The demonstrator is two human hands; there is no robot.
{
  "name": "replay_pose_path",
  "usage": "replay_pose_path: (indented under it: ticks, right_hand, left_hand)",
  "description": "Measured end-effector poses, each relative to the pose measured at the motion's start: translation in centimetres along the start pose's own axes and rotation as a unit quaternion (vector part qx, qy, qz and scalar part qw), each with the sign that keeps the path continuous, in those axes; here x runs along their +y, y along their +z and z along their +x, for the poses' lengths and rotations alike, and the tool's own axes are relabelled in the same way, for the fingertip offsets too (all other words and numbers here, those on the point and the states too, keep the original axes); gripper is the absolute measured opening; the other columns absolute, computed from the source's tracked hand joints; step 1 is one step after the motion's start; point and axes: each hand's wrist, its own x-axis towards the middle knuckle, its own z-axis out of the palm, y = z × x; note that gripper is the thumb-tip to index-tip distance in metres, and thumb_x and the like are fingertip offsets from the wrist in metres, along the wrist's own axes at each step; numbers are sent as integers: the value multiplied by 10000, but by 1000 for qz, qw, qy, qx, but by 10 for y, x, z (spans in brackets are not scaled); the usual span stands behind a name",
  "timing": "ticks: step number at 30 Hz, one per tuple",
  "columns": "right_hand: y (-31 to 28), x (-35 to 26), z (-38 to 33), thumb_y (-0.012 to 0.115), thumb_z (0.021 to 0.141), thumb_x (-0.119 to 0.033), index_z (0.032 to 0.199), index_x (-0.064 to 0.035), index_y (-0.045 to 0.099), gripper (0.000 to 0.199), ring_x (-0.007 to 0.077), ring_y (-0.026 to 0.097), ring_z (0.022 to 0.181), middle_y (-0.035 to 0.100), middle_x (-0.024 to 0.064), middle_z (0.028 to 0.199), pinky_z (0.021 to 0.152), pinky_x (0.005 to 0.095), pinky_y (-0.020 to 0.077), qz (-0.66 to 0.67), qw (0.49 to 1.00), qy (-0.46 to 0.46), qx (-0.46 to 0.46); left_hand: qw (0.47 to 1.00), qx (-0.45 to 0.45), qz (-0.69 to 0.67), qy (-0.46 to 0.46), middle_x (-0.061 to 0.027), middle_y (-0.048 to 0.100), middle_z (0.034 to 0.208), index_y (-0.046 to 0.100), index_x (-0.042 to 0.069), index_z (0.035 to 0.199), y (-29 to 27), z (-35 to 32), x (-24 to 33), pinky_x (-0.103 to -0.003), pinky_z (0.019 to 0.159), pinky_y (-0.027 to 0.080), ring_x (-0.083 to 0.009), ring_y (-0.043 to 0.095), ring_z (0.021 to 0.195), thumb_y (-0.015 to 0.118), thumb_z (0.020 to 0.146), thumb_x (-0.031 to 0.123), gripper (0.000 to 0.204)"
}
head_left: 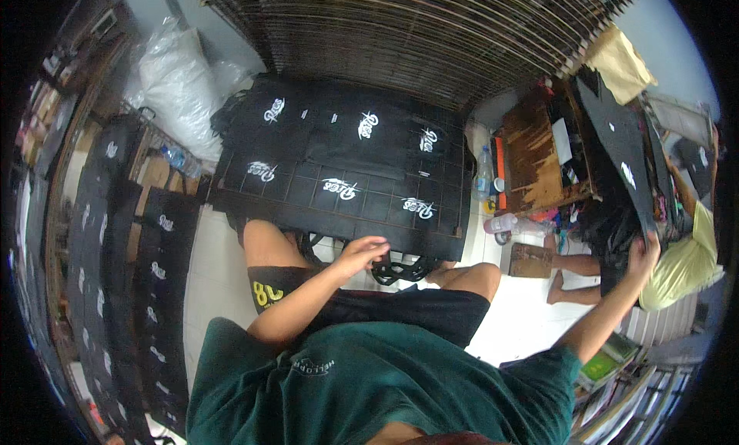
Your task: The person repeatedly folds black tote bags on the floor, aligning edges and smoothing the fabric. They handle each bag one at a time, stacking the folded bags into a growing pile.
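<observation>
At the right, my right hand (645, 255) is stretched out and closed on the lower edge of a black fabric piece (616, 148) with small white prints, which hangs down beside a wooden table. My left hand (365, 255) hovers over my lap, by the front edge of a wire drying rack (323, 223). Its fingers are loosely bent, with nothing visible in them. Black fabric pieces (339, 141) with white printed lettering cover the rack in front of me. Under its front edge hang black straps (399, 271).
Raised wire racks (416, 37) lean over the far side. A worn wooden table (531, 152) stands at the right, near bottles (483, 172) and a co-worker in a yellow shirt (685, 260). More printed black fabric (158, 276) and a plastic-wrapped white bundle (181, 83) are at the left.
</observation>
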Motion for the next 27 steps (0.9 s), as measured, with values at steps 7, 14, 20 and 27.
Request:
replay_pose_path:
  ticks: [7, 14, 20, 27]
  right_hand:
    - [-87, -231, -43, 584, 756, -1, 1204, 40, 467, 465, 333, 473, 1178, 467, 243, 1283, 992, 433, 378, 216, 975, -44, -11]
    - [-90, -264, -84, 647, 517, -306, 1415, 40, 278, 1030, 299, 451, 1188, 443, 163, 1334, 1026, 381, 333, 372, 851, 331, -164]
    - [27, -228, -91, 641, 597, -235, 1407, 34, 294, 921, 243, 511, 1128, 483, 137, 1295, 957, 352, 412, 480, 727, 324, -369]
    - [153, -240, -51, 418, 600, -13, 1377, 4, 328, 782, 258, 621, 926, 587, 157, 1119, 784, 339, 553, 522, 601, 505, -335]
  left_hand:
    - [864, -330, -370, -85, -170, 313, 1449, 232, 105, 1453, 82, 14, 55, -572, 1008, 309, -368, 353, 1297, 319, 684, 882, 1096]
    - [807, -350, -472, -49, -129, 417, 1399, 352, 132, 1407, 69, -23, 69, -512, 1027, 326, -303, 437, 1252, 469, 834, 629, 768]
    - [905, -218, -366, -8, -163, 394, 1396, 311, 0, 1403, 11, -21, 48, -390, 1021, 420, -261, 463, 1238, 444, 683, -71, 736]
    - [950, -100, -275, 105, -108, 437, 1366, 241, 47, 1442, -16, 38, 114, -292, 870, 511, -177, 563, 1094, 432, 694, -101, 786]
